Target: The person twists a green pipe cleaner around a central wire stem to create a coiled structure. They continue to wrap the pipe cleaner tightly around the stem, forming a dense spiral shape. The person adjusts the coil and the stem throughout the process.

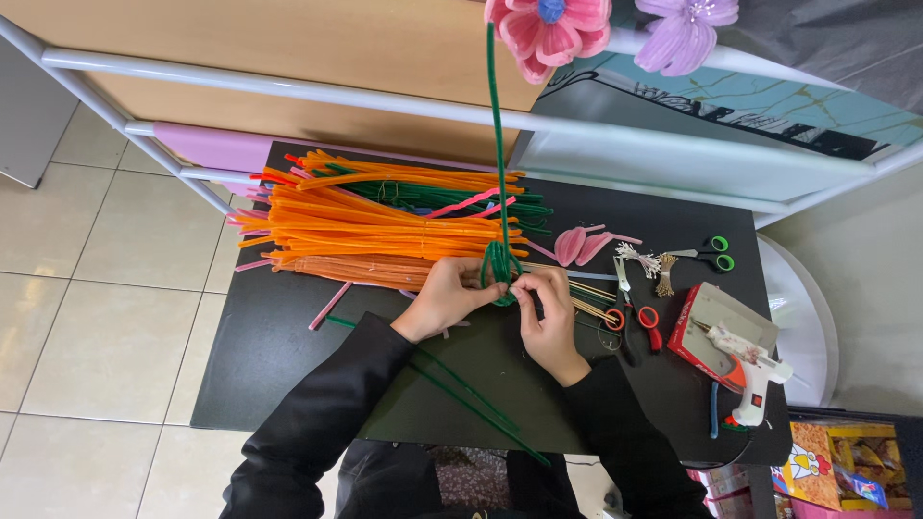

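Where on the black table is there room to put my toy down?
Bare black table lies left of the left hand, below the orange pipe cleaners. It is crowded right of the right hand: red-handled scissors, a glue gun, green-handled scissors.

On your black table (288, 365) you see an orange pipe-cleaner pile (365, 226) at upper left, green-handled scissors (710, 254), red-handled scissors (636, 312), and a white glue gun (755, 370) at right.

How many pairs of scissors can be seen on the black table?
2: green-handled scissors near the table's far right edge, and red-handled scissors just right of the right hand. Others may be hidden under the orange pipe cleaners.
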